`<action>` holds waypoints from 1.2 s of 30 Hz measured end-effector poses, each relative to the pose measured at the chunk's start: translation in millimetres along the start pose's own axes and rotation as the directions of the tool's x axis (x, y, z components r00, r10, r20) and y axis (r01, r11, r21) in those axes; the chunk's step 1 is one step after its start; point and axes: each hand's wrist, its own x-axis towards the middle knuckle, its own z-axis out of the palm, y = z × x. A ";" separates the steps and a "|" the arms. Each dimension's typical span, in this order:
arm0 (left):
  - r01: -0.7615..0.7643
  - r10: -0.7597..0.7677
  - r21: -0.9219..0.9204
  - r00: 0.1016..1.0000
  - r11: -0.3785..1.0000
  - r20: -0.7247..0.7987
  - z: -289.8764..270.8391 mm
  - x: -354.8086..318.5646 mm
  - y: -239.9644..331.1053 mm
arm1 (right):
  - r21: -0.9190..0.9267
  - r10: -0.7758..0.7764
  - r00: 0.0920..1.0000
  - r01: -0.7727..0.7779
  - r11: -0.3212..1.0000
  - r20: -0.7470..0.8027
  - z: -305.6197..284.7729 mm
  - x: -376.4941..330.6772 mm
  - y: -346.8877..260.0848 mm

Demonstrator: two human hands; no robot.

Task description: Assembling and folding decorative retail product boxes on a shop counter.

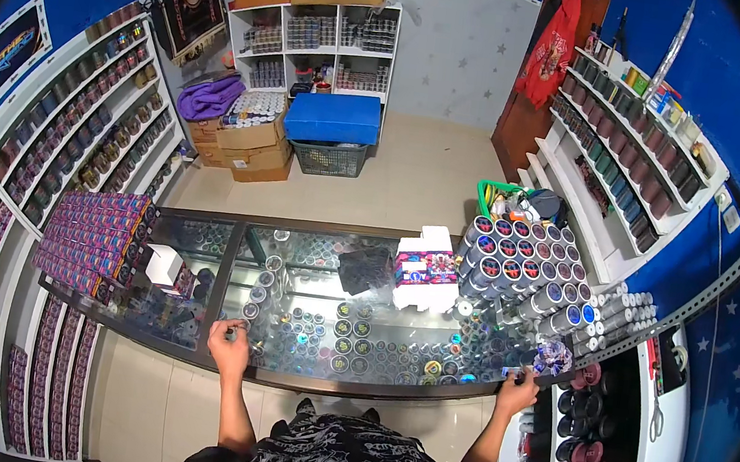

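Observation:
At the front edge of the glass display counter (pixel 290 290), my left hand (pixel 229 349) has its fingers curled together. A small greyish thing shows between them, too little to name. Just beyond it, a row of small round jars (pixel 259 293) with pale-rimmed lids runs away from me. Farther right, my right hand (pixel 516 394) is closed too, its fingertips at a small white and blue piece that I cannot make out. Close beside that hand sits a crinkled, shiny purple and silver bundle (pixel 554 357).
Stacked purple boxes (pixel 95 241) fill the counter's left end, near a white open box (pixel 167 269). A black cloth-like sheet (pixel 365 272) and a flattened printed carton (pixel 426 274) lie mid-counter. Stacked dark canisters (pixel 513 256) and a green basket (pixel 486 194) stand right. Loaded shelves (pixel 90 122) line the walls.

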 end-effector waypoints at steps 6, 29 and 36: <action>-0.001 0.001 0.010 1.000 1.000 0.001 1.0 8.3 -12.4 | -0.008 0.000 0.998 0.000 1.000 -0.069 -7.4 -9.7 -11.4; 0.037 -0.027 -0.129 0.997 0.991 0.078 9.9 17.3 -15.1 | 0.207 -0.280 0.932 0.328 0.922 -0.231 -1.9 -36.7 -65.8; 0.263 -0.056 -0.339 0.856 0.903 0.514 39.3 0.8 2.0 | 0.607 -0.706 0.675 0.475 0.637 0.212 15.7 -117.0 -170.5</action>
